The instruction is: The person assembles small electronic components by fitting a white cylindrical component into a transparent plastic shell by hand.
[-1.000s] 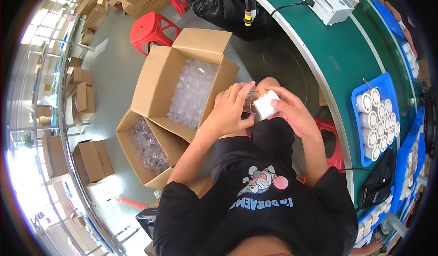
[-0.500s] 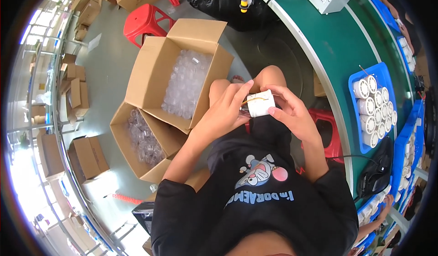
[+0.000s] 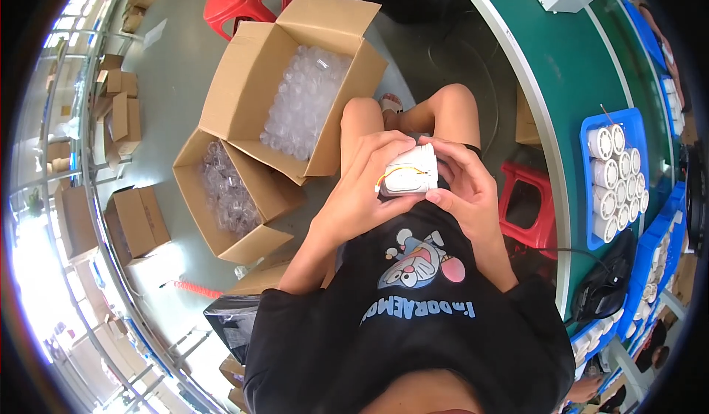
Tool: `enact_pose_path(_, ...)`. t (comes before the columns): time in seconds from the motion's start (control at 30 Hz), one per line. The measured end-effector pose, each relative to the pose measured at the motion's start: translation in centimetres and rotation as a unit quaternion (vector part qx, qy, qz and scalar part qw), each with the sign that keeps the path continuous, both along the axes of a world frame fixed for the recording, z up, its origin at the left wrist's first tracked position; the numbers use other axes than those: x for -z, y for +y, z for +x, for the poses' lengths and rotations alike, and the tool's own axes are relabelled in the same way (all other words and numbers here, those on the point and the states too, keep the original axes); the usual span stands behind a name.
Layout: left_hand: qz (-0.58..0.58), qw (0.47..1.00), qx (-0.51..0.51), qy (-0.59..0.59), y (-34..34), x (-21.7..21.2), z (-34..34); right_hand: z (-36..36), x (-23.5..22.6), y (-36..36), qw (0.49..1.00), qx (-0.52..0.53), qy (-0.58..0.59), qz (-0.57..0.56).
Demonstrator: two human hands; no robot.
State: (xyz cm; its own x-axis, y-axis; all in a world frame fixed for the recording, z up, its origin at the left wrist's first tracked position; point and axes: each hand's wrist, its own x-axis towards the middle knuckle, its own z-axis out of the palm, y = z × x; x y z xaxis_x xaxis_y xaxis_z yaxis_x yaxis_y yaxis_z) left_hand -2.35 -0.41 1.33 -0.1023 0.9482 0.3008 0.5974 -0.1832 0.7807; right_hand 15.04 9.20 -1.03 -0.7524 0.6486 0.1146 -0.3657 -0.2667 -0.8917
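Observation:
A white plastic cylinder (image 3: 410, 164) is held in front of my lap, lying on its side. A thin yellow-and-red wire (image 3: 399, 170) loops over its face and ends in a small white plug. The fingers and thumb of my left hand (image 3: 362, 181) are closed around its left part, covering some of it. On the other side, my right hand (image 3: 470, 181) grips the right end between thumb and fingers. What lies inside the cylinder cannot be made out.
To the left stands a cardboard box (image 3: 240, 93) of clear plastic cups, beside a smaller box (image 3: 193, 164) of clear parts. A green worktable (image 3: 550, 52) curves along the right, bearing a blue tray (image 3: 641, 133) of white cylinders. Red stools (image 3: 235, 0) stand on the floor.
The white cylinder has turned, so the wire now lies across its middle. My left hand has closed further round it. The surroundings have shifted in view as my head moved.

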Motion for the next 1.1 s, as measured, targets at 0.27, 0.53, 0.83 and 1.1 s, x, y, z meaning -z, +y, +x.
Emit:
enact_pose_path(0.27, -0.023, 0.995, -0.009, -0.096, -0.7, 0.8, 0.8, 0.2, 0.5, -0.2, 1.000, 0.002, -0.010, 0.026)
enact_pose_path(0.53, -0.024, 0.992, -0.015, -0.123, -0.9, 1.6, 1.2, 0.3, 1.0, -0.5, 1.000, -0.015, -0.013, -0.008)
enact_pose_path(0.83, 0.002, 0.995, -0.053, -0.086, -0.4, 2.1, 2.1, -0.5, 0.8, -1.3, 0.999, 0.032, -0.042, 0.004)
enact_pose_path(1.1, 0.054, 0.989, -0.130, -0.033, 1.2, 3.7, 3.7, -2.0, -0.5, -1.0, 0.931, 0.078, -0.227, 0.275)
